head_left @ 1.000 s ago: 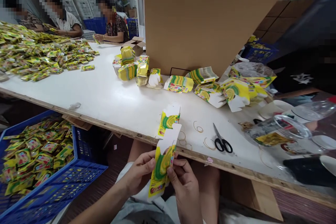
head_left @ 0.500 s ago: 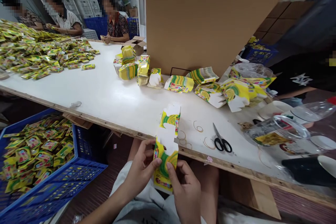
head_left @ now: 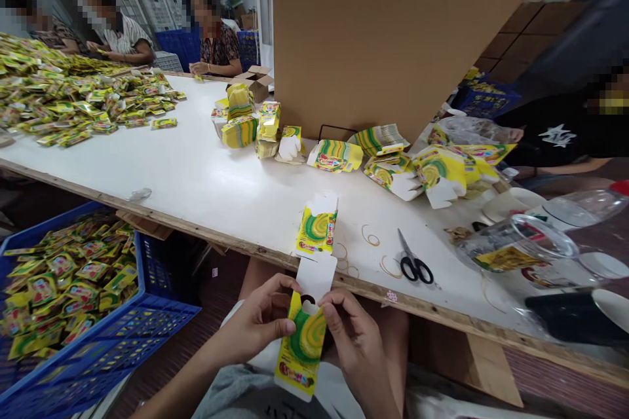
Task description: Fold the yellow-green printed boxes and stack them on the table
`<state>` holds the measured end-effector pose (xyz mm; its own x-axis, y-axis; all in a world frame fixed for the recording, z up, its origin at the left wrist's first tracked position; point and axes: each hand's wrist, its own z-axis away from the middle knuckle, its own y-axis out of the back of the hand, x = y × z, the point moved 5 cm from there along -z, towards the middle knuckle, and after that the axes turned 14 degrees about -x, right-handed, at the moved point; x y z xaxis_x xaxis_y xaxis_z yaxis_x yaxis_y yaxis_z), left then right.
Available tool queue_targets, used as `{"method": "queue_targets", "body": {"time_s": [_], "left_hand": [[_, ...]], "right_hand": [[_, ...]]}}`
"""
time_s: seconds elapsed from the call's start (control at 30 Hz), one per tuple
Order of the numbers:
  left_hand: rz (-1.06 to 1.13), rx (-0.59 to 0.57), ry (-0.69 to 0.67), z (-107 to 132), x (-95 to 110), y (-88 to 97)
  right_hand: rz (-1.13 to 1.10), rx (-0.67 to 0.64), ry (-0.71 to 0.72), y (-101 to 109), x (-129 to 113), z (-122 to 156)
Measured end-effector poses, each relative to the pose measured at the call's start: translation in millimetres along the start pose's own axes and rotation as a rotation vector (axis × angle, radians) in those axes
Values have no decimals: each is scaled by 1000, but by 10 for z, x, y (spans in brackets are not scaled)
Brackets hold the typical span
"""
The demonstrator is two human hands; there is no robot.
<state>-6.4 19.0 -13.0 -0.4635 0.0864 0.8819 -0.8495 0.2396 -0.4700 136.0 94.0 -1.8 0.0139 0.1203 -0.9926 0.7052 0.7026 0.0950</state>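
Note:
Both my hands hold one small yellow-and-green printed carton (head_left: 301, 348) over my lap, below the table edge. My left hand (head_left: 255, 324) pinches its left side near the top; my right hand (head_left: 351, 334) grips its right side, fingers closed. The carton's white top flap (head_left: 316, 275) stands up between my thumbs. A second carton (head_left: 317, 226) of the same kind stands on the white table (head_left: 187, 170) just beyond my hands.
Black scissors (head_left: 415, 265) and rubber bands (head_left: 371, 237) lie right of the standing carton. More cartons (head_left: 393, 167) sit before a tall cardboard box (head_left: 393, 33). A blue crate (head_left: 73, 301) of sachets is at my left. Other people sit at the far end and right.
My hands have lowered the carton toward my lap and shifted their grip nearer its top flap. The carton on the table stays put.

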Motion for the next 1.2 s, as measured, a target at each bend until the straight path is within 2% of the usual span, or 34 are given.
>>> {"method": "queue_targets", "body": {"time_s": [0.23,0.33,0.43,0.53,0.67,0.93,1.07,1.2], "left_hand": [[-40,-5,11,1,-54,39],[-124,82,-4,-18,-69,107],[-210,134,10,-25,-76,131],[-254,111,32,-25,-50,96],[-190,42,30,-37,-7,40],[-109,55,14,-66,-8,27],[-78,97,-1,-51,-31,77],[-52,128,-14,-109,-55,-6]], "right_hand": [[-47,161,-43,63,147,37],[18,108,-7,107,87,28],[9,7,-102,96,107,-1],[23,-57,-205,32,178,-28],[118,-23,-228,-15,200,-49],[182,-85,-269,-87,176,-78],[302,-13,-231,-45,163,-92],[224,39,-108,35,140,-55]]}}
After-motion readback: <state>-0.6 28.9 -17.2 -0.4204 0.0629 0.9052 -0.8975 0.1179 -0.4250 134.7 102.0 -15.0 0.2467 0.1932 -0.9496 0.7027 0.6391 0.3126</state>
